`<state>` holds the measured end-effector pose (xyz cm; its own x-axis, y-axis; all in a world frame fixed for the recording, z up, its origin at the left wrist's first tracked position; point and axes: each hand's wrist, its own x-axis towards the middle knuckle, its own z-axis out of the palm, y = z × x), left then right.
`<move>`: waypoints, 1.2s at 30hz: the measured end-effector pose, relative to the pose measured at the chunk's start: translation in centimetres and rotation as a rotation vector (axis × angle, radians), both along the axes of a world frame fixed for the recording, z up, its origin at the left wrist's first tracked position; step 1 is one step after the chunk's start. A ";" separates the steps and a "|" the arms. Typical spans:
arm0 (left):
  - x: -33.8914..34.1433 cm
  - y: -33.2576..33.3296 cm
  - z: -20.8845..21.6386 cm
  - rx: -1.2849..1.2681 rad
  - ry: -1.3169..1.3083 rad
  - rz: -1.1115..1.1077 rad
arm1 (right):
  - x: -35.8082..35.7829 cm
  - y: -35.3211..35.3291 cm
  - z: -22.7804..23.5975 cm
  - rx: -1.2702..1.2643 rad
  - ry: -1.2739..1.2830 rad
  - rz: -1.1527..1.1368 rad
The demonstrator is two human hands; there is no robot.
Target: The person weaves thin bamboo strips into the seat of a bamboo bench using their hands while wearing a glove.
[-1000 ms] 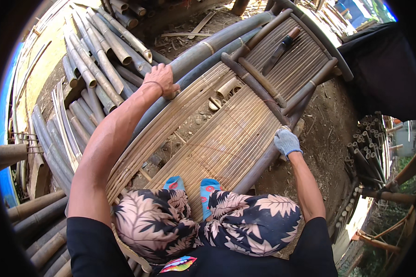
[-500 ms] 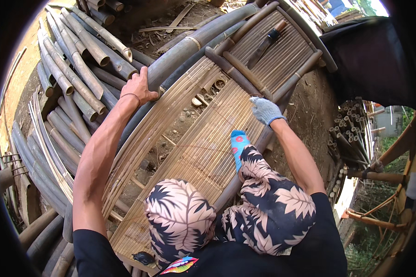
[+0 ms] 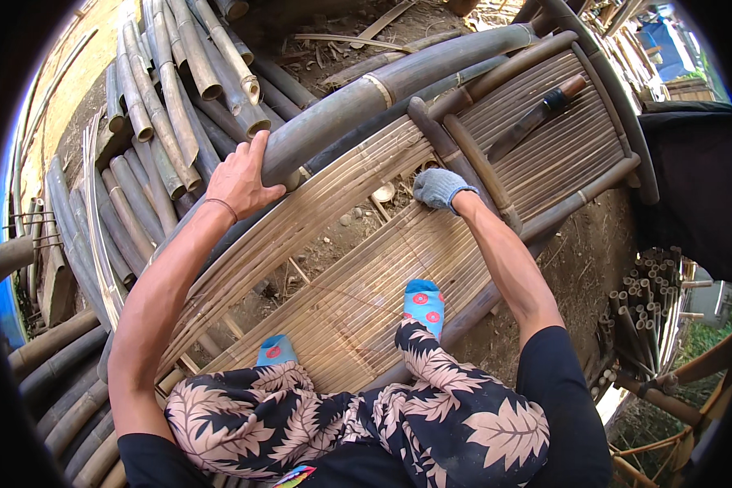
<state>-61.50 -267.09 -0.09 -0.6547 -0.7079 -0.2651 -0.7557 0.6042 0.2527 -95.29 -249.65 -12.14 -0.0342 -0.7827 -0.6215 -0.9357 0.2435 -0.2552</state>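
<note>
My bare left hand grips the near cut end of a thick dark bamboo pole, its thumb at the lower rim. This pole runs along the left side of a bamboo bench with a slatted seat. In a grey knitted glove, my right hand is curled closed at the far end of the seat slats, beside the gap and the dark crosspiece. What its fingers hold, if anything, is hidden. A machete with a wooden handle lies on the slatted panel beyond.
Cut bamboo poles are heaped at the left. Thin bundled canes stand at the right, below a dark cloth. My feet in blue socks are on the slats. Bare soil shows through the seat's gap.
My gloved hand has moved left from the crosspiece's right end to the gap in the slats. My left hand stays on the pole. My knees have spread, and my left foot now shows.
</note>
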 end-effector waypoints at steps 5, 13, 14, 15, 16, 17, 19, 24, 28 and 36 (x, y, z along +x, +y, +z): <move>-0.8 3.9 -0.7 -0.540 0.238 -0.194 | 2.8 -0.6 1.8 -0.280 -0.626 -0.136; -10.9 15.3 -9.4 0.084 0.337 -0.562 | -2.1 6.4 2.1 -0.726 -0.094 -0.424; -12.2 15.9 -11.0 0.052 0.348 -0.518 | -2.6 8.0 1.7 -0.670 -0.043 -0.401; -13.5 16.7 -12.4 0.028 0.364 -0.476 | -3.3 9.8 1.4 -0.673 -0.030 -0.389; -14.3 17.7 -13.5 0.017 0.385 -0.437 | -4.0 11.9 1.1 -0.665 -0.010 -0.381; -14.7 18.1 -14.0 0.013 0.367 -0.436 | -4.2 13.5 1.2 -0.661 0.006 -0.369; -15.0 18.3 -14.6 -0.008 0.329 -0.432 | -3.8 15.5 1.6 -0.618 0.034 -0.361; -14.9 19.3 -14.7 0.047 0.438 -0.366 | 0.4 14.3 2.7 -0.711 -0.080 -0.149; -14.0 20.5 -14.0 0.107 0.552 -0.272 | 2.5 13.6 3.7 -0.163 -0.310 -0.218; -16.1 24.4 -12.2 0.155 0.733 -0.194 | -0.8 17.7 6.6 -0.544 -1.479 -1.082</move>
<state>-77.63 -242.72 -12.29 -0.8099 -0.5525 0.1968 -0.2469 0.6255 0.7401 -96.11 -231.95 -5.55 -0.3202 -0.8851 -0.3378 0.5444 0.1199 -0.8302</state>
